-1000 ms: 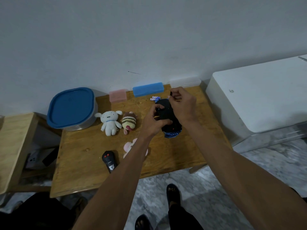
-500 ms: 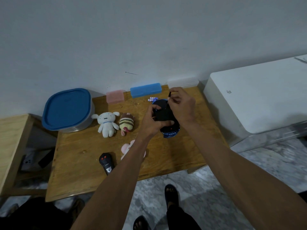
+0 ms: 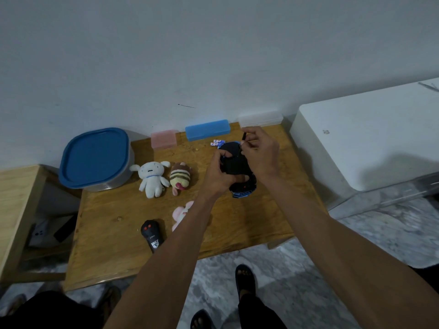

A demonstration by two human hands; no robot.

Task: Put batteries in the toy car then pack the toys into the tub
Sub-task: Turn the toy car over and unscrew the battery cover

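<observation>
Wooden table point(image 3: 237, 224): the toy car point(image 3: 238, 169) is gripped underside-up above it by the left hand point(image 3: 221, 176), while a thin dark tool point(image 3: 243, 137) is pinched by the right hand point(image 3: 260, 151) (batteries point(image 3: 217, 142) lie just behind).

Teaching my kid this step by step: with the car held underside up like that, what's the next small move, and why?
Probably work the thin dark tool in the right hand at the toy car to free its cover: the left hand steadies it, batteries still on the table.
</observation>
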